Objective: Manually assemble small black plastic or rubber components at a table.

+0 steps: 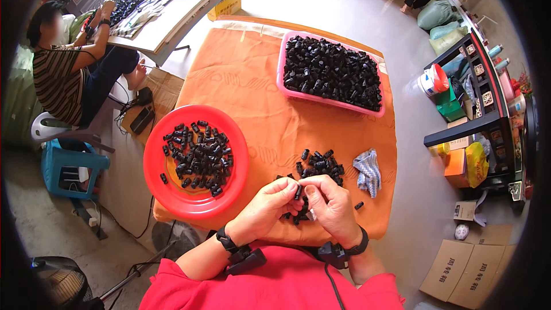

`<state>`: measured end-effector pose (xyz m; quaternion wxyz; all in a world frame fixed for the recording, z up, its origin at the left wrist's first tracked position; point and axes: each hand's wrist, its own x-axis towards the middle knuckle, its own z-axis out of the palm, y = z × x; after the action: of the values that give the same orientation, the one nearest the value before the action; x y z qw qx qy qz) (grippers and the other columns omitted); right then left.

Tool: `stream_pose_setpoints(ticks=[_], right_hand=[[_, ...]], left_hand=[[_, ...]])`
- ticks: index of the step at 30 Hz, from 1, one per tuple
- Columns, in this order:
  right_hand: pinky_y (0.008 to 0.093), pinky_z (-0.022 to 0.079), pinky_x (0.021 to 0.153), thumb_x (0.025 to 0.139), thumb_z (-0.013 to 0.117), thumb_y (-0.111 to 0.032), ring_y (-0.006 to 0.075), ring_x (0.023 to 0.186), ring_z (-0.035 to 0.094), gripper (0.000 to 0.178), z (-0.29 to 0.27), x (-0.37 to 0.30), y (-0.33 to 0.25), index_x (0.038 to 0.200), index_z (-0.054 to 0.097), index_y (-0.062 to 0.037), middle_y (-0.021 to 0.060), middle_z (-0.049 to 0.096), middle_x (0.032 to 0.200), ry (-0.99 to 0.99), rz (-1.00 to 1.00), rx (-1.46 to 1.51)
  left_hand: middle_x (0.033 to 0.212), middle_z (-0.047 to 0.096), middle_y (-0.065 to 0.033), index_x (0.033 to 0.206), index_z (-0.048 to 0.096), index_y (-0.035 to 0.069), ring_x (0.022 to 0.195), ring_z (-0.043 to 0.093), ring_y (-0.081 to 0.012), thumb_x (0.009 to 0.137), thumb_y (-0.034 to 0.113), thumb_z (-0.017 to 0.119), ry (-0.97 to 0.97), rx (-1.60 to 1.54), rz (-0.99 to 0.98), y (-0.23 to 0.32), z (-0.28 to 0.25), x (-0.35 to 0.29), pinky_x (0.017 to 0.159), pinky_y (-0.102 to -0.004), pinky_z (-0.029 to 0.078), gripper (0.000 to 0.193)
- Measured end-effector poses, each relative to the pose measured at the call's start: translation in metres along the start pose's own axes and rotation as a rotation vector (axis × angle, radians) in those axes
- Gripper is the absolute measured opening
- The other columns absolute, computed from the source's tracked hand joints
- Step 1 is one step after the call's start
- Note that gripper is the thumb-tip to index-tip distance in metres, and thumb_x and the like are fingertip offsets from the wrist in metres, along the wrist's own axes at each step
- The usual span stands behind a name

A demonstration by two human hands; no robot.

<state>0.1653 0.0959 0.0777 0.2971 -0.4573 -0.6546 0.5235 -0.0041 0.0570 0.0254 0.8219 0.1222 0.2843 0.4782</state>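
Note:
My left hand [268, 209] pinches a small black cylindrical plastic piece [298, 193] between thumb and fingertips, over the near edge of the table. Against it, my right hand [333, 209] is closed, thumb and forefinger meeting right beside the piece; whatever is in its pinch is too small to make out. Beyond and partly beneath both hands lies a loose pile of similar black pieces [322, 164]. One stray piece [359, 205] rests to the right. A red round tray [155, 181] at left holds many more such pieces [201, 158].
A pink bin [281, 77] full of small black parts [333, 72] stands at the far right of the orange-covered table [264, 120]. A checked cloth [367, 172] lies on the right. Another person [74, 74] works at a table on the left. A fan [60, 281] stands lower left.

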Motion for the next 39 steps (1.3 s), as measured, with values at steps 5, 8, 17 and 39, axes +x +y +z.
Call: stream_pose_setpoints(ticks=[5,8,17,39], right_hand=[[0.0284,0.051,0.059,0.097,0.062,-0.015,0.0139,0.065,0.065,0.016,-0.001,-0.001,-0.006,0.105,0.065,-0.0023,0.011,0.066,0.075,0.086,0.004,-0.139],[0.0299,0.052,0.058,0.096,0.064,-0.017,0.0169,0.064,0.066,0.016,0.001,-0.001,-0.001,0.103,0.065,-0.0025,0.0114,0.067,0.075,0.089,-0.107,-0.259],[0.0282,0.051,0.056,0.099,0.06,-0.014,0.0137,0.059,0.063,0.014,0.009,-0.002,0.002,0.104,0.062,-0.0016,0.0075,0.064,0.07,0.019,-0.03,-0.08],[0.0235,0.049,0.056,0.1,0.056,-0.007,0.0056,0.06,0.058,0.011,0.015,-0.008,-0.002,0.109,0.06,-0.0013,0.0029,0.063,0.072,-0.049,-0.009,0.009]], left_hand=[[0.089,0.059,-0.0001,0.106,0.06,0.006,0.081,0.054,-0.0093,0.105,0.026,0.05,0.041,0.055,0.014,0.003,0.008,-0.005,0.075,-0.0256,0.046,0.022],[0.088,0.056,0.0011,0.104,0.059,0.007,0.08,0.052,-0.0079,0.105,0.028,0.049,0.053,0.075,0.018,0.0,0.008,-0.007,0.074,-0.0237,0.045,0.023],[0.089,0.057,0.0007,0.105,0.058,0.007,0.08,0.052,-0.0079,0.105,0.028,0.048,0.062,0.144,0.044,-0.003,0.005,-0.011,0.075,-0.0234,0.045,0.024],[0.087,0.053,0.0021,0.1,0.056,0.009,0.08,0.049,-0.0069,0.106,0.028,0.048,0.041,0.062,0.04,-0.004,0.004,-0.015,0.074,-0.0233,0.043,0.021]])
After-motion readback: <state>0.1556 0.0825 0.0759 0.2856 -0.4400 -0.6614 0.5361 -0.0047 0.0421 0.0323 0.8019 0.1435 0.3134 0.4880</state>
